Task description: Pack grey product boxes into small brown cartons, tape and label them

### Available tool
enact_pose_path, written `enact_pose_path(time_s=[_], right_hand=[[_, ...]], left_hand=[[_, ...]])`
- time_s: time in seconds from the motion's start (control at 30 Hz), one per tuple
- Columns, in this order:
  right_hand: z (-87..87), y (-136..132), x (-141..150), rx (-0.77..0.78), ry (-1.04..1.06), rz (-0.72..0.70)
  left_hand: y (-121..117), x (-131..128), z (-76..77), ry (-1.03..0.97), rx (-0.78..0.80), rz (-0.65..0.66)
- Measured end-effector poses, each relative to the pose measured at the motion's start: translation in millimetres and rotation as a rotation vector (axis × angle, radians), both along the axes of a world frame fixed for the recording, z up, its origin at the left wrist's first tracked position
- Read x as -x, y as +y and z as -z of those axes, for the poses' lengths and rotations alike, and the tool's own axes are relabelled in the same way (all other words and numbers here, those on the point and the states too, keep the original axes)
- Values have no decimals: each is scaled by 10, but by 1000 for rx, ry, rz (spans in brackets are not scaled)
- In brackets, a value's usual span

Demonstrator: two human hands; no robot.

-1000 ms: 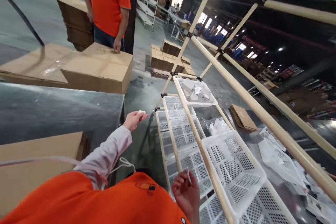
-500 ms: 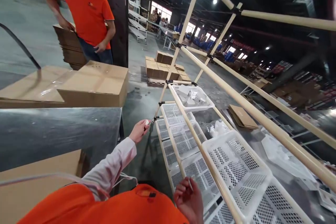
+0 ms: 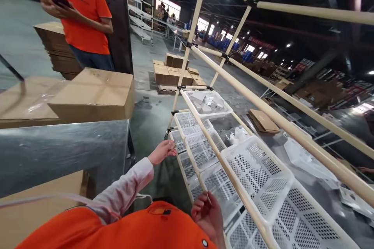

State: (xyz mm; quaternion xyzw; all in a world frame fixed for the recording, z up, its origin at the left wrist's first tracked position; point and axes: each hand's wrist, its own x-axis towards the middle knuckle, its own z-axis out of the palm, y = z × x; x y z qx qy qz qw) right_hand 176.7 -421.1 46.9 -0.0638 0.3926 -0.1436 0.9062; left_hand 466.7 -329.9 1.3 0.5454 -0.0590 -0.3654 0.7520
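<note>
My left hand (image 3: 162,151), in a pale long sleeve, reaches out to the near corner of a low white perforated basket (image 3: 201,151). Its fingers are stretched out and I see nothing in them. My right hand (image 3: 208,214) is curled close to my orange shirt, beside the front white basket (image 3: 257,179). Its fingers pinch a small thin white piece (image 3: 209,199). A farther white basket (image 3: 226,111) on the cream pipe rack (image 3: 263,113) holds several white parts.
A metal table (image 3: 58,151) lies at left with a cardboard box (image 3: 90,95) behind it and another (image 3: 26,218) at my side. A person in an orange shirt (image 3: 78,11) stands behind holding a phone. Stacked boxes (image 3: 172,72) sit on the floor.
My left hand has dropped lower toward the basket corner, and the small white piece it held no longer shows. The person behind has lifted both hands to a phone. My view has tilted up.
</note>
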Motion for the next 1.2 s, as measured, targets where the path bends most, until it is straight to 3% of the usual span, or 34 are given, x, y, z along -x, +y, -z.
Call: enact_pose_path(time_s=[0.17, 0.5, 0.87, 1.2], right_hand=[[-46, -18, -6, -196, 6, 43], [67, -51, 81, -231, -24, 86], [242, -95, 163, -219, -70, 93], [221, -105, 140, -211, -34, 114]], left_hand=[[-130, 107, -40, -24, 16, 105], [-223, 363, -102, -114, -48, 336], [-286, 500, 28, -327, -242, 296], [-407, 588, 104, -322, -199, 420]])
